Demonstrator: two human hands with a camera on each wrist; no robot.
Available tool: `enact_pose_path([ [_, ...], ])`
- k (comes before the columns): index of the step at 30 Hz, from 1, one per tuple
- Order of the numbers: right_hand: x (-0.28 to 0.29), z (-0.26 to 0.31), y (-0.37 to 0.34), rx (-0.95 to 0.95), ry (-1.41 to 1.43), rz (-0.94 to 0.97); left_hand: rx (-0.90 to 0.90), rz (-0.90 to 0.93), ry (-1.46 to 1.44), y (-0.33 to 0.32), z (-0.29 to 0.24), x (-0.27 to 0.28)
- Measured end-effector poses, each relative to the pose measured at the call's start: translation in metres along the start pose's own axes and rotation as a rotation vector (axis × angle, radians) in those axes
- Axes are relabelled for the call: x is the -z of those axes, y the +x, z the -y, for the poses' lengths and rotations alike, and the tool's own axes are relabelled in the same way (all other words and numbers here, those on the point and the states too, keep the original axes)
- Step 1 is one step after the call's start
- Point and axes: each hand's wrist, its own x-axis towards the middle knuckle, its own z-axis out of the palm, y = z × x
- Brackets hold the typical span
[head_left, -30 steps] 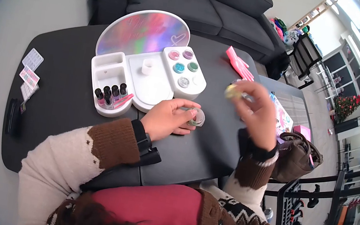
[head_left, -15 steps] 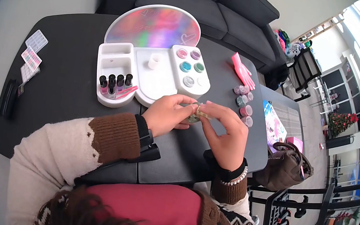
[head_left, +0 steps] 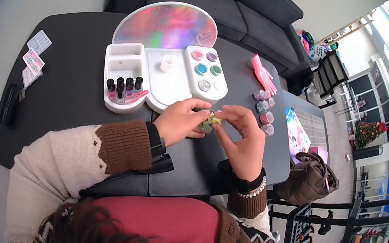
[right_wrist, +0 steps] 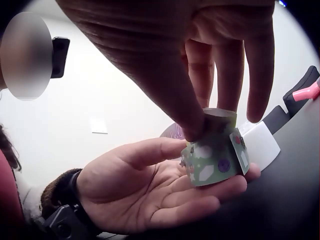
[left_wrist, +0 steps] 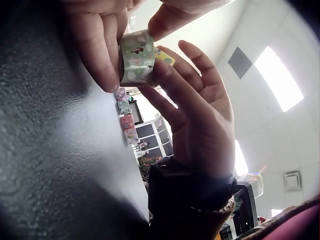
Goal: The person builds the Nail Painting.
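My left hand (head_left: 179, 120) holds a small green patterned roll (right_wrist: 210, 165), like a roll of sticker strip, low over the table's near side. In the right wrist view it sits on my left fingers, thumb against its side, and a loose end stands out from it. My right hand (head_left: 244, 144) pinches a yellow patterned roll (head_left: 215, 119) at the mouth of the green one. In the left wrist view a yellow edge (left_wrist: 166, 57) shows beside the green roll, next to my right thumb. The rest of the yellow roll is partly hidden by fingers.
A white organizer (head_left: 166, 89) with a shiny rounded back holds nail polish bottles (head_left: 119, 90) and glitter pots (head_left: 202, 69). To the right stand several small rolls (head_left: 266, 117) and a pink hand model (head_left: 263, 75). Sticker sheets (head_left: 34, 62) and a black case (head_left: 9, 105) lie left.
My right hand has come in from the right with the yellow roll and met the left hand at the green roll. Since half a second ago, only its fingers have shifted slightly.
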Motion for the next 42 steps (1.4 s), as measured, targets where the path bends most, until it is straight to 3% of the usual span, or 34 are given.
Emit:
enact_pose_path([
  [9,0.0008,0.0087,0.0009,-0.014,-0.176,0.067,-0.008,0.022,0.007,0.0007,0.0022,0.0021],
  [23,-0.0002,0.0011,-0.0014,-0.151,0.177,-0.011,-0.050,0.012,-0.022,-0.0023,-0.0015,-0.0007],
  [42,0.0005,0.0035,-0.0033,-0.159,0.189,-0.010,-0.047,0.015,-0.013,-0.0046,-0.0021,-0.0002],
])
